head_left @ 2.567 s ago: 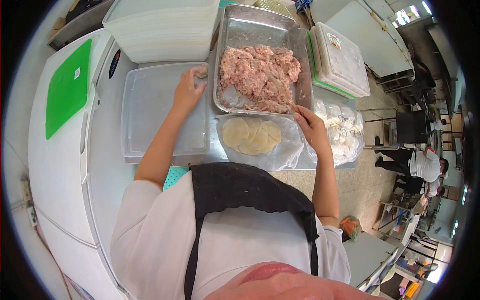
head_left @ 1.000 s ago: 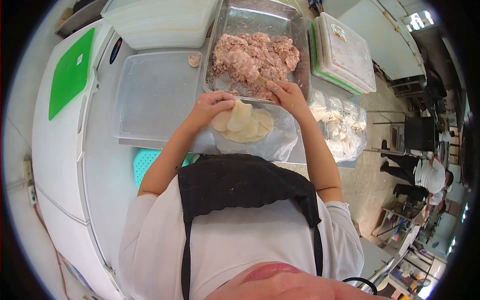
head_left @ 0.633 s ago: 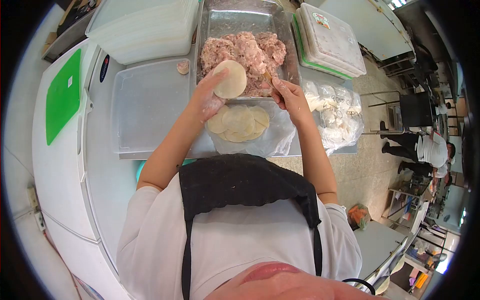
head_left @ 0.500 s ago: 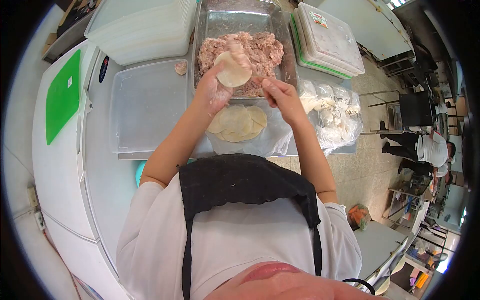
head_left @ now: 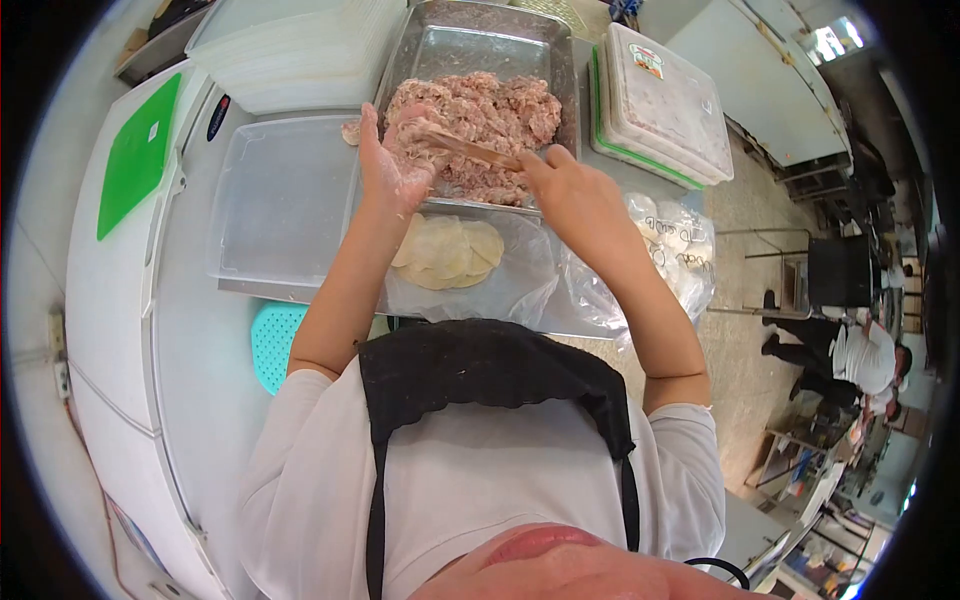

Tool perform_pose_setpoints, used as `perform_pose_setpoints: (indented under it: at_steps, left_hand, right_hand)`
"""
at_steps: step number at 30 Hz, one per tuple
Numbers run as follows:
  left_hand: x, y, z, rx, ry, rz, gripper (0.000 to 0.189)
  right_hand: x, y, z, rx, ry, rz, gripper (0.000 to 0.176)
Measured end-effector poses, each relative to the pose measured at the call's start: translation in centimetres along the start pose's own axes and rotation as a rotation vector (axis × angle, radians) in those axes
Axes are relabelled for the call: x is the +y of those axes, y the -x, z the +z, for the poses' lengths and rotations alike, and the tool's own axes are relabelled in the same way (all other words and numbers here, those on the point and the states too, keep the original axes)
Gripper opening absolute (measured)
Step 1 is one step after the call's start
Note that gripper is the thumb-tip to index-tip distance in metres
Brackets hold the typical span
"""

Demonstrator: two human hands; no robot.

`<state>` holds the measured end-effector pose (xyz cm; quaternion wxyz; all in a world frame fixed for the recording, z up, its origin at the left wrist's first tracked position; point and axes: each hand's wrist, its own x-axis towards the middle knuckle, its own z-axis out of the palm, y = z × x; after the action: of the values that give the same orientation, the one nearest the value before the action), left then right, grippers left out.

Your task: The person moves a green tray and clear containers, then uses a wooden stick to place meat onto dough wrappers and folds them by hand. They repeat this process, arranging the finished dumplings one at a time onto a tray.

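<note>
The wooden spatula (head_left: 475,150), gripped in the closed right hand (head_left: 565,180), reaches to the open, upturned left hand (head_left: 398,170); whether a wrapper lies there is unclear. Ground meat (head_left: 490,110) fills much of the metal tray (head_left: 470,45) beyond both hands. Round wrappers (head_left: 447,252) lie nearer the body. Right of them, a plastic bag (head_left: 680,240) bears black handwriting, illegible; the stacked box's label (head_left: 648,63) is too small to read.
</note>
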<state>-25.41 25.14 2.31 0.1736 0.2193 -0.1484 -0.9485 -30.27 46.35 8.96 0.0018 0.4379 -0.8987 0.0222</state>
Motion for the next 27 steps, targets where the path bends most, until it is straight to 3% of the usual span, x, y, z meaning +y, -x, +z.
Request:
perform_pose_setpoints:
  at_steps: [2,6,8,9,11,12,14,15,16,17,18,19,21,23,27]
  left_hand:
    - [-0.2,0.3,0.2,-0.029,0.005,0.013,0.063]
    - [2.5,-2.0,-4.1,-0.151,0.214,0.011,0.054]
    - [3.9,1.2,-2.2,-0.099,0.090,0.214,0.041]
    - [4.7,2.4,-1.9,-0.095,0.086,0.221,0.041]
    - [6.3,4.1,-2.2,-0.212,-0.516,0.368,0.036]
    - [6.8,4.3,-2.7,-0.206,-0.514,0.373,0.036]
    - [7.8,4.6,-3.8,-0.101,-1.116,0.562,0.051]
    - [8.2,4.5,-4.5,-0.095,-1.117,0.567,0.051]
    - [8.4,4.3,-5.2,-0.115,-1.267,0.591,0.056]
    - [8.6,4.1,-5.7,-0.136,-1.417,0.616,0.060]
    - [8.5,4.5,-5.4,-0.132,-1.415,0.621,0.060]
    - [7.9,5.2,-4.6,-0.169,-1.476,0.599,0.062]
    - [6.8,5.0,-3.8,-0.202,-1.534,0.586,0.064]
    - [5.4,3.3,-3.8,-0.320,-1.569,0.898,0.056]
    - [4.1,2.1,-1.5,-0.490,-1.669,0.713,0.038]
  right_hand:
    - [-0.3,-0.1,1.0,0.162,-0.174,-0.123,0.023]
    - [3.5,-3.1,2.5,0.159,-0.303,-0.252,0.021]
    - [5.3,-4.7,3.6,-0.014,-0.107,-0.261,0.019]
    - [5.3,-5.7,4.9,-0.012,-0.113,-0.269,0.019]
    - [4.4,-7.2,8.3,-0.046,0.029,-0.259,0.018]
    - [3.5,-7.2,9.6,-0.048,0.029,-0.266,0.018]
    - [1.2,-6.7,11.4,0.097,0.004,-0.513,0.015]
    - [-0.2,-6.3,10.6,0.036,-0.107,-0.384,0.019]
    - [0.0,-6.5,9.7,0.036,-0.109,-0.389,0.019]
    - [1.0,-6.7,8.8,-0.076,-0.380,-0.347,0.023]
    - [1.9,-6.8,7.8,-0.190,-0.647,-0.299,0.028]
    - [2.8,-6.6,6.7,-0.189,-0.643,-0.306,0.028]
    - [4.1,-5.8,4.8,-0.317,-0.826,-0.013,0.035]
    - [4.4,-5.1,4.2,-0.238,-0.901,-0.054,0.034]
    - [2.9,-3.2,4.8,0.058,-0.946,-0.269,0.033]
